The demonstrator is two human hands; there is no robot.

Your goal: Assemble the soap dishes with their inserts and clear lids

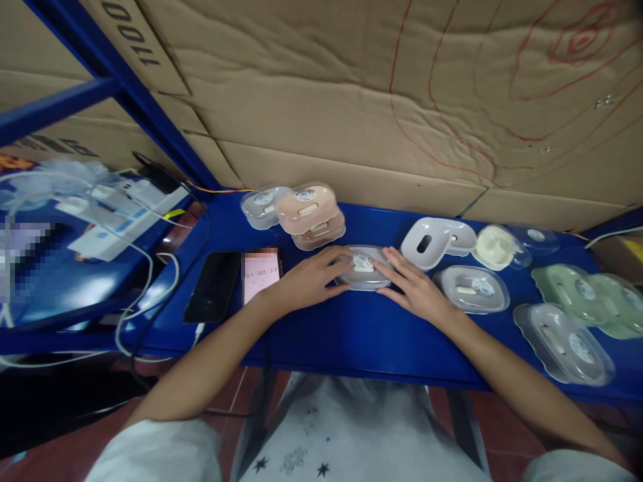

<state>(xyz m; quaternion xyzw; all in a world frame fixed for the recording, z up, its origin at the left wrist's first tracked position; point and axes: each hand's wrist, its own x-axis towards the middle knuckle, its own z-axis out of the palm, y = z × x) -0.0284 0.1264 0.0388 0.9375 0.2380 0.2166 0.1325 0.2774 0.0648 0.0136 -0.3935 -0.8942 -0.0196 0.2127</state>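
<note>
On the blue table [351,335], as seen from the head camera, a grey case [362,268] with a clear lid and a round label was held flat between both hands, near the middle of the tabletop. The left hand [306,278] was closed on the case's left end, its fingers curled against the rim, and the right hand [412,284] was closed on the right end in the same way, with the thumb laid along the near edge. Both forearms were stretched forward over the table's front edge. Just beside the left hand a phone with a pink timer screen [260,273] was laid flat, and a black phone [213,286] was set touching it on the far side, with a white cable trailing off the edge. Behind the left hand a stack of peach cases [309,211] was placed, with another grey lidded case [261,204] just beside it. Behind the right hand an open white case [432,241] was seen, then a cream case [497,246]. A further grey lidded case [472,289] was lying just beside the right wrist. Farther out, two green cases [573,288] and a large grey case [565,335] were set near the table's right end. Cardboard sheeting [326,100] was stood behind the table as a wall.
</note>
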